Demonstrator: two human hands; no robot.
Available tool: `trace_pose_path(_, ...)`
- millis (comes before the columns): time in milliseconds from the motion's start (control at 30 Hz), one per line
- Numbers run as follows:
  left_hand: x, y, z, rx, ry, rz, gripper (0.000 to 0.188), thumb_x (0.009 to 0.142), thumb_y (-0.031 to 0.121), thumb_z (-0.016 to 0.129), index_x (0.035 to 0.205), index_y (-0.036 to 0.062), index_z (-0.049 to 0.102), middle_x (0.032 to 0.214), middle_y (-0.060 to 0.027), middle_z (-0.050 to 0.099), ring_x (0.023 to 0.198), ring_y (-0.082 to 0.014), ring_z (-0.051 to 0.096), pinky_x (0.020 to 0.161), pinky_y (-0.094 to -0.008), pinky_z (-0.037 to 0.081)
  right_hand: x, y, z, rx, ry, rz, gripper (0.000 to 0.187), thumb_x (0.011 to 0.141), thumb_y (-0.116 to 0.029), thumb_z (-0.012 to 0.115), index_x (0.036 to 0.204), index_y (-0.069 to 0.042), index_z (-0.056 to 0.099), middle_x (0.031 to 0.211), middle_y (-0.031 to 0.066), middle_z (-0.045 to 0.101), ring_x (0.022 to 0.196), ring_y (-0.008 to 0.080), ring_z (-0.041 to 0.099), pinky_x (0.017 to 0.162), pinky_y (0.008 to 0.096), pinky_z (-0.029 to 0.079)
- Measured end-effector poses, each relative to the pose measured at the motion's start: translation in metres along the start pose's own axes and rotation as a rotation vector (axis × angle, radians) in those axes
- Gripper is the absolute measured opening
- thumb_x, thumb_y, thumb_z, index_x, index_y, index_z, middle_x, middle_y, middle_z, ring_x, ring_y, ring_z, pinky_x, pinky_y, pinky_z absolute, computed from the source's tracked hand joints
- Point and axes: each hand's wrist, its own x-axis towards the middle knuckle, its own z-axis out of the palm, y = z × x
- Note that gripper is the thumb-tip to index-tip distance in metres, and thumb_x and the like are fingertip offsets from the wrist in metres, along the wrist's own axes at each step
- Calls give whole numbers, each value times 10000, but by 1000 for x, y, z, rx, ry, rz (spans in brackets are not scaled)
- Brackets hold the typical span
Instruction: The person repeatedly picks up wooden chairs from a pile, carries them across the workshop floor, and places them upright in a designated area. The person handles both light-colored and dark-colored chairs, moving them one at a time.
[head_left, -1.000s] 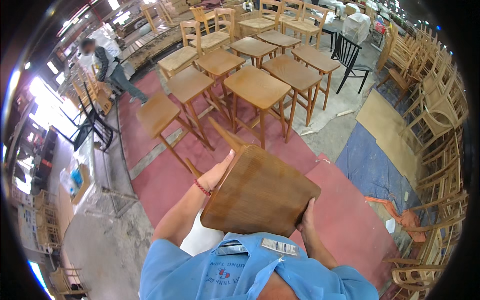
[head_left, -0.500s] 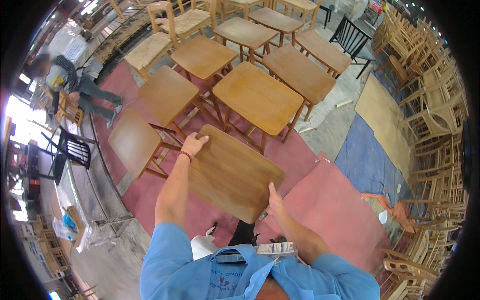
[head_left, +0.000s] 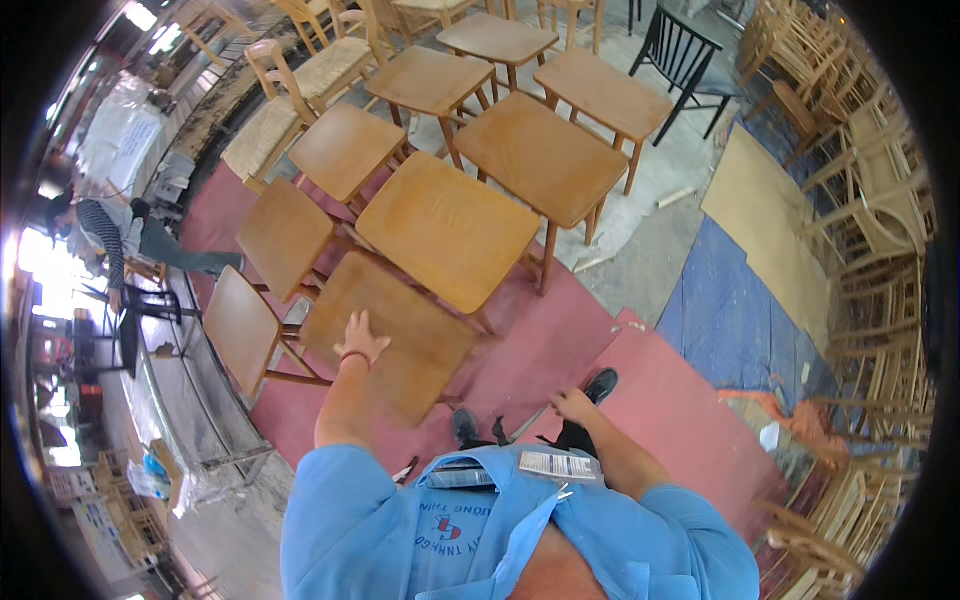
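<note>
A small brown wooden table stands close in front of me at the near edge of a group of similar ones. My left hand lies on its top toward the left side, fingers spread. Close to my body and above my dark shoe, my right hand is off the table with its fingers curled together. Whatever may be in those fingers is too small to make out. Just beyond the near table is a lighter orange-brown table. A smaller one stands to its left.
Red matting covers the floor around me. Woven-seat chairs and a black chair stand farther back. Stacked wooden chair frames line the right side. At the left, a person bends by a black chair.
The near table, held by both hands before, now stands beside the others. My right hand has let go and moved down toward my body. The person at left has bent toward a black chair.
</note>
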Motion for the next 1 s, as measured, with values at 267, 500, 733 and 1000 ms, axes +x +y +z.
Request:
trace_pose_path(267,-132,135,85,-388,188,-373,520,865,355,516,1270,30,483,1376,-139,423,1280,-342,367,1022,-447,326,-66,162,-294,403,457,532,358,870,-276,525,1073,12,587,899,133,645,666,211,607,510,345,479)
trace_pose_path(500,-40,396,96,-746,-927,320,405,878,438,535,1078,101,634,847,-46,621,707,-205,570,633,-363,492,56,53,-477,482,497,93,369,848,-263,584,1112,-5,579,928,99,646,755,188,611,629,327,501)
trace_pose_path(733,84,654,34,-103,-526,954,488,918,449,477,1160,39,587,1162,-137,607,1064,-271,572,904,-380,448,158,-25,-608,48,255,-63,371,857,-321,577,1032,3,623,897,123,664,773,224,625,726,357,493)
trace_pose_path(1000,125,784,-71,-767,-536,844,497,899,411,522,1171,0,578,1128,-168,625,1045,-277,587,902,-352,448,198,-34,-814,440,378,218,401,876,-423,580,968,-34,610,805,70,611,703,192,584,613,365,489)
